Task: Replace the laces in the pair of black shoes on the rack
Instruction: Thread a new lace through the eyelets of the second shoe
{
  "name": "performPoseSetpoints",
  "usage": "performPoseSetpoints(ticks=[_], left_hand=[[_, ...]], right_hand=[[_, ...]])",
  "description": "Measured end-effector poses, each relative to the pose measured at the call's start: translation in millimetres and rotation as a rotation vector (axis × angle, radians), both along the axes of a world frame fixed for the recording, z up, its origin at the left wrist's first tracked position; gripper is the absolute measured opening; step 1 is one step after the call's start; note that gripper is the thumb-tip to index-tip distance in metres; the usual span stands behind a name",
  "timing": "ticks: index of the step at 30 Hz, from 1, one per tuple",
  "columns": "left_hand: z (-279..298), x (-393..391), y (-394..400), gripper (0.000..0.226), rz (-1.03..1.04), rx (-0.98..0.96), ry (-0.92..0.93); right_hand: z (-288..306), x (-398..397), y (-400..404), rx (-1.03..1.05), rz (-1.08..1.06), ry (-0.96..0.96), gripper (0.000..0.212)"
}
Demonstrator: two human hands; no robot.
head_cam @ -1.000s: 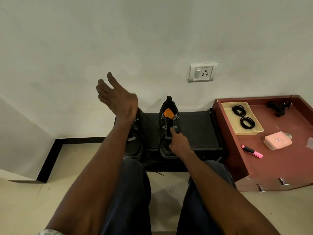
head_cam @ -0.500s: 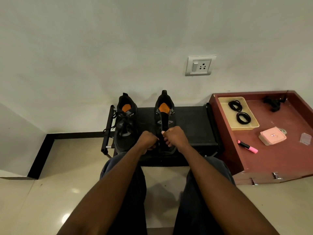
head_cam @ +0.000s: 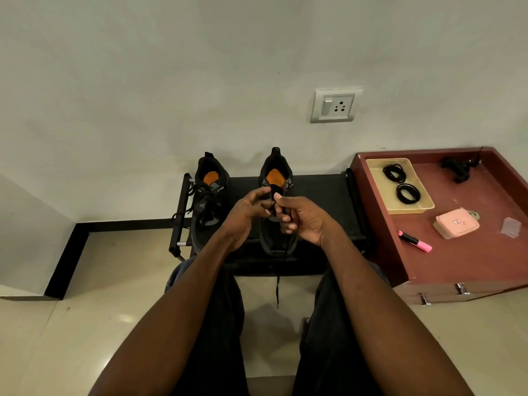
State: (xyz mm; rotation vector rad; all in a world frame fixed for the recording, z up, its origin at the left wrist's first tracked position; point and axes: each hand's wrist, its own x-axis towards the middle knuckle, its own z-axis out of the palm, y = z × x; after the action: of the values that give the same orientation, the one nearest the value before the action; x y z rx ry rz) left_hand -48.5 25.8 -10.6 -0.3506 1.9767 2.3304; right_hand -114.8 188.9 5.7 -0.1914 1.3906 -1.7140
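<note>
Black shoes sit on the rack [head_cam: 314, 192] by the far wall: left shoe [head_cam: 207, 204] laced, right shoe [head_cam: 275, 224] under our hands. We see left hand [head_cam: 248, 212] and right hand [head_cam: 303, 218] both curled, fingertips pinching a black lace [head_cam: 276, 290] whose end dangles toward the floor. Right, a tray [head_cam: 400, 208] holds coiled laces [head_cam: 408, 193].

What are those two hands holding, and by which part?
Both hands, left hand and right hand, pinch the black lace over the right shoe, mid-tongue.
</note>
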Motion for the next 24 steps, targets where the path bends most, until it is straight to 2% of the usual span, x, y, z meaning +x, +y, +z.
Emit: performPoseSetpoints(ticks=[3, 6, 9, 11, 12, 14, 15, 17, 20, 22, 24], left_hand=[[-4.5, 3.9, -5.0, 0.015, 0.119, -0.121, -0.063], [-10.5, 2.3, -19.3, 0.01, 0.399, -0.16, -0.203], [-15.1, 5.6, -32.2, 0.014, 0.588, -0.243, -0.338], [-15.0, 4.9, -33.5, 0.004, 0.502, -0.376, -0.227], [-11.1, 4.6, -29.3, 0.018, 0.4, -0.399, -0.138], [-8.6, 2.3, -15.6, 0.045, 0.15, -0.29, -0.027], [-7.7, 1.7, -6.5, 0.05, 0.039, -0.229, -0.021], [-6.8, 1.6, 7.0, 0.042, -0.091, -0.177, -0.037], [-6.1, 3.1, 8.2, 0.014, -0.072, -0.188, -0.059], [-5.6, 2.8, 0.5, 0.012, 0.024, -0.178, -0.104], [-8.1, 1.9, -10.4, 0.012, 0.206, -0.208, -0.139]], right_hand=[[-2.5, -12.7, 11.4, -0.145, -0.214, -0.076, 0.03], [-6.6, -26.3, 23.0, -0.206, -0.426, -0.13, 0.03], [-14.2, -33.4, 31.8, -0.108, -0.531, -0.113, 0.032], [-16.2, -32.5, 32.9, 0.033, -0.457, -0.039, 0.031], [-15.2, -28.9, 31.1, 0.101, -0.377, 0.007, 0.03], [-12.5, -18.9, 22.5, 0.196, -0.183, 0.088, 0.027], [-10.7, -13.7, 18.1, 0.224, -0.104, 0.111, 0.025], [-9.1, -7.2, 10.8, 0.246, -0.023, 0.124, 0.02], [-9.9, -8.2, 9.5, 0.238, -0.064, 0.127, 0.02], [-11.5, -12.8, 13.3, 0.213, -0.13, 0.133, 0.02], [-15.7, -18.8, 18.3, 0.193, -0.2, 0.133, 0.017]])
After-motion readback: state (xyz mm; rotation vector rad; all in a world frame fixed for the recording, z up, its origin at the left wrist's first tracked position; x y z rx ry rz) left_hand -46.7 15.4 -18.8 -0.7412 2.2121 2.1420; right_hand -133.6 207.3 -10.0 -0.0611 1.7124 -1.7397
